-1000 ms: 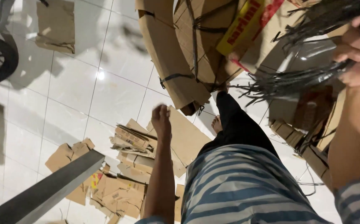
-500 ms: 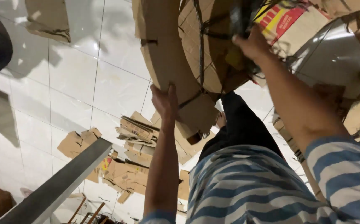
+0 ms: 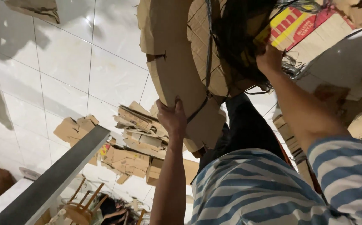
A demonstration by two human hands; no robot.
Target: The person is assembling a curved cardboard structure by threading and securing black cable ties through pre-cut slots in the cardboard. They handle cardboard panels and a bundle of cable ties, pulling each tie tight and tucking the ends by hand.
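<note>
Gripping a thick bundle of flattened brown cardboard sheets (image 3: 177,54) bound with a dark plastic strap (image 3: 208,50), we work over a glossy white tiled floor (image 3: 64,75). Our left hand (image 3: 172,118) presses against the bundle's curved lower edge, fingers curled over the rim and thumb set against the face, right where the strap runs down past the fingertips. Our right hand (image 3: 269,58) is raised higher, closed around a tangle of black plastic strapping (image 3: 239,41) that hangs just beside the bundle; how tightly the fingers close we cannot tell, since the strands hide them. Just above that right hand sits a red-and-yellow printed cardboard panel (image 3: 297,25), touching the tangle. More loose strapping trails beside the right wrist. Below and to the side of our left hand, a heap of torn brown cardboard scraps (image 3: 135,141) lies on the tiles, well apart from the bundle. Further from the left forearm, a long grey metal bar (image 3: 52,179) runs diagonally, and past it small wooden chairs (image 3: 83,204) stand among clutter. Our blue-and-white striped shirt (image 3: 256,191) fills the near foreground, with dark trousers (image 3: 247,129) showing between both arms beneath the bundle.
</note>
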